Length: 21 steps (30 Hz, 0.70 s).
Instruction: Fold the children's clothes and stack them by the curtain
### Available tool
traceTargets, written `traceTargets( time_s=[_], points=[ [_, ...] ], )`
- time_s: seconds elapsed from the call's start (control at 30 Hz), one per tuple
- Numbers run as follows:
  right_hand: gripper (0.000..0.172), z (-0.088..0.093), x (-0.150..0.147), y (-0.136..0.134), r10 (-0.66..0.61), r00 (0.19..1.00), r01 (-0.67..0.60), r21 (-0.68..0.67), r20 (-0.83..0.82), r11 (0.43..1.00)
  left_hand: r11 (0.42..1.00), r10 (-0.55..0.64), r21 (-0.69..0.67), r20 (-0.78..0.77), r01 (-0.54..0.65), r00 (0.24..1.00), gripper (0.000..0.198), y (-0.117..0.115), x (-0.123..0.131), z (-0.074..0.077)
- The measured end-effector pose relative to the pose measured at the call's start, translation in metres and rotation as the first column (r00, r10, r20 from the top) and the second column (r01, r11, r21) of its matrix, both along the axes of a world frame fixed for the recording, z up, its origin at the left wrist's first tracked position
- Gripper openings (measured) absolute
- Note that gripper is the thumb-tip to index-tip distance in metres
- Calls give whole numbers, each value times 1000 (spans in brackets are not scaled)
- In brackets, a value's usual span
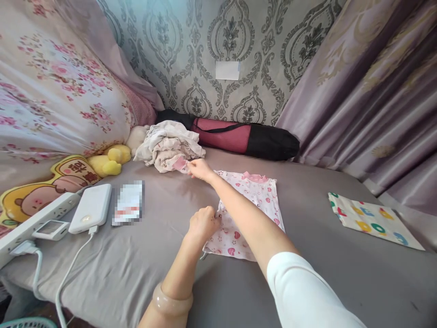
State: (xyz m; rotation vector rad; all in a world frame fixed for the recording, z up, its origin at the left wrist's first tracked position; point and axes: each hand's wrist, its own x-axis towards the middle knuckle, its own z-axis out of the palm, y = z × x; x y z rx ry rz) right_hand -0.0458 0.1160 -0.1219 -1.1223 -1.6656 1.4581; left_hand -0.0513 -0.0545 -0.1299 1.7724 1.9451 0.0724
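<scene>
A small white garment with pink prints (pixel 259 196) lies flat on the grey bed sheet (pixel 307 255). My left hand (pixel 203 223) is closed on its near left edge. My right hand (pixel 200 168) reaches across the garment to a pile of crumpled pale clothes (pixel 169 145) and pinches a pink piece at the pile's near edge. A pale bangle sits on my left wrist, and a white sleeve covers my right upper arm.
A folded cloth with coloured rings (pixel 372 219) lies at the right. A rolled mat in a pink and black bag (pixel 246 136) rests against the wall. A white power bank (pixel 91 207), a power strip (pixel 34 223), a yellow plush toy (pixel 109 160) and a flowered pillow (pixel 58 86) fill the left.
</scene>
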Motion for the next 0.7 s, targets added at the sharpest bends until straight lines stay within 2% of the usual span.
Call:
traceTargets(
  time_s=[0.1,0.23,0.33,0.43,0.53,0.7],
  points=[
    [25,24,36,11,-117,987,116,-11,-114,993,1000,7,2,30,-7,1000,20,0,0,0],
    [42,56,104,16,-305,897,274,-140,-319,952,999,18,31,112,-22,994,18,-2,2,4],
    [54,69,156,10,-350,844,285,-214,-405,934,996,6,84,200,-23,980,20,-6,7,9],
    [60,74,199,-1,-378,809,294,-247,-449,923,991,1,127,277,-38,961,23,-9,15,13],
    [52,75,233,-12,-419,780,340,-248,-465,907,991,-5,125,332,-39,943,24,-12,27,13],
    [13,68,278,-26,-537,667,482,-251,-516,840,990,-27,138,397,-30,917,18,-16,45,5]
  ],
)
